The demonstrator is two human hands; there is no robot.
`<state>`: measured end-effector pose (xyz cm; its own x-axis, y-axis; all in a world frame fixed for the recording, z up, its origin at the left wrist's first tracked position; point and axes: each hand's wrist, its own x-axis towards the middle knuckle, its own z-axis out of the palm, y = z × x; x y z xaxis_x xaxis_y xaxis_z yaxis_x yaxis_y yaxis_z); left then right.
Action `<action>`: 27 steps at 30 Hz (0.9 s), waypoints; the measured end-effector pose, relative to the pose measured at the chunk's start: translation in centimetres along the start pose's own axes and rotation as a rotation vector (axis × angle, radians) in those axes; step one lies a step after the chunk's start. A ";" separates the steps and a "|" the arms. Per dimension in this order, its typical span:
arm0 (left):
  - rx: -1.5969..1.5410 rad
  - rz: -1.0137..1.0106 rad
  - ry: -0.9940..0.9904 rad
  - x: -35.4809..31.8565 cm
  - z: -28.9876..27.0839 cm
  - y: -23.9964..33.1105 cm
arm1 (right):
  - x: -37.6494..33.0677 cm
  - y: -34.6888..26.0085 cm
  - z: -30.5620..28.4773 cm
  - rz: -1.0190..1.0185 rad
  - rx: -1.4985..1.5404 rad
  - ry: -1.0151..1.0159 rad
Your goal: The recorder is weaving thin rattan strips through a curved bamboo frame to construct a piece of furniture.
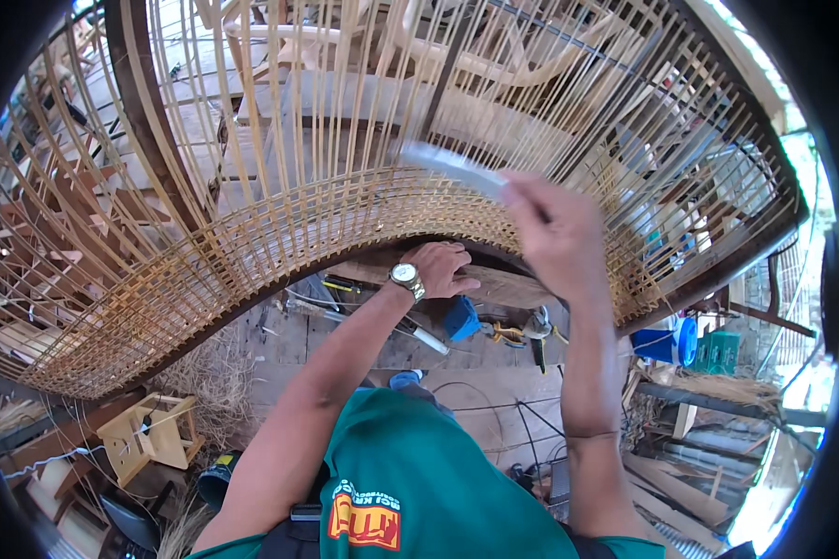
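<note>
overhead, right hand [555, 238] gripping blurred metal tool [452, 168], left hand [443, 267] under woven rattan frame [252, 242]

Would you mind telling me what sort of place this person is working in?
Most likely a rattan furniture workshop. A large curved frame of woven cane strips fills the view, hand tools lie on the plank floor, and a small pale wooden stool stands among loose fibre scraps.
</note>
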<state>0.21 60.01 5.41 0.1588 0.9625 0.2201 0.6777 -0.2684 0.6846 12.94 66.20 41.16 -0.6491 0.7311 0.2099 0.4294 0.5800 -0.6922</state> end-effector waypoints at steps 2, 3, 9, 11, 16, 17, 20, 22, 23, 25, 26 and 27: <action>0.002 -0.002 0.002 -0.2 -0.1 -0.3 | 0.2 -0.7 0.7 -0.060 0.043 0.172; -0.001 0.005 0.002 0.0 0.1 -0.4 | 0.2 -1.3 1.7 -0.085 0.067 0.313; -0.002 0.026 0.007 0.2 0.3 -0.8 | 0.3 -2.4 -0.1 -0.017 -0.055 -0.080; -0.003 0.031 0.006 0.2 0.0 -0.7 | 0.5 -3.5 -0.7 -0.045 0.043 0.162; -0.020 0.022 -0.043 0.4 -0.5 0.4 | 0.4 -1.3 0.7 -0.061 0.002 -0.180; -0.015 0.017 -0.042 0.4 -0.6 0.0 | 0.7 -2.0 0.2 -0.050 0.005 -0.113; -0.015 0.019 -0.029 0.3 -0.5 -0.5 | 0.8 -3.9 0.0 -0.077 0.006 0.111; 0.003 0.050 0.024 -0.1 -0.8 -0.8 | 1.0 -4.9 2.0 -0.108 0.083 0.333; -0.002 0.049 0.019 -0.3 -1.0 -0.3 | 0.8 -4.3 2.4 -0.070 -0.007 0.129; -0.019 -0.012 -0.060 0.1 -2.2 1.5 | 0.7 -2.2 2.1 -0.075 -0.035 0.013; -0.015 -0.009 -0.058 0.4 -2.0 1.0 | 1.1 -1.7 1.8 -0.099 -0.050 -0.110; -0.008 -0.001 -0.067 0.2 -1.5 0.0 | 0.8 -4.2 0.7 0.003 -0.008 -0.076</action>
<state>-0.86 60.16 6.53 0.2061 0.9631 0.1732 0.6723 -0.2679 0.6901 10.18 64.09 43.79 -0.6936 0.7037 0.1544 0.4365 0.5809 -0.6870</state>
